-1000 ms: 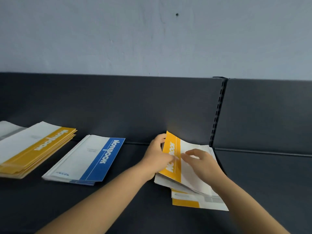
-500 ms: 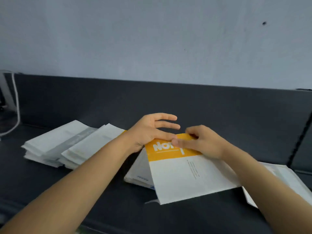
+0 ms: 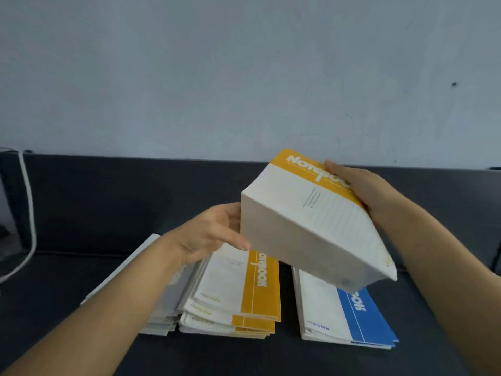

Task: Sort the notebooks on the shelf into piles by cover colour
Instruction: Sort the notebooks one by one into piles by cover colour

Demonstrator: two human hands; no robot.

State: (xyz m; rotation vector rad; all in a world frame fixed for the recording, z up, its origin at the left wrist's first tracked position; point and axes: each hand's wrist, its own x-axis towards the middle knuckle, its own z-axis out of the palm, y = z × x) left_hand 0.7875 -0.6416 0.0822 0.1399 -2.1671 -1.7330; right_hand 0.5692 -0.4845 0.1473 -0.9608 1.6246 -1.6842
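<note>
You are holding the yellow notebook in the air at centre right of the frame, tilted, with its yellow title band uppermost and its white lower part sloping down toward the lower right. Your right hand is gripping it at the upper right, on the yellow band, with the thumb lying over the cover and the fingers hidden behind it. Your left hand is meeting its lower left corner, with the thumb lying along the bottom edge and the fingers tucked out of sight behind the notebook, so both hands are clamping it between them.

Below it, three piles are lying side by side on the dark shelf. The yellow pile is sitting under your left wrist at lower centre. The grey pile is touching it on the left and is partly covered by your forearm. The blue pile is lying just to the right, its top end under the raised notebook.

A white cable is hanging at the left edge, and a pale wall is filling the upper half.
</note>
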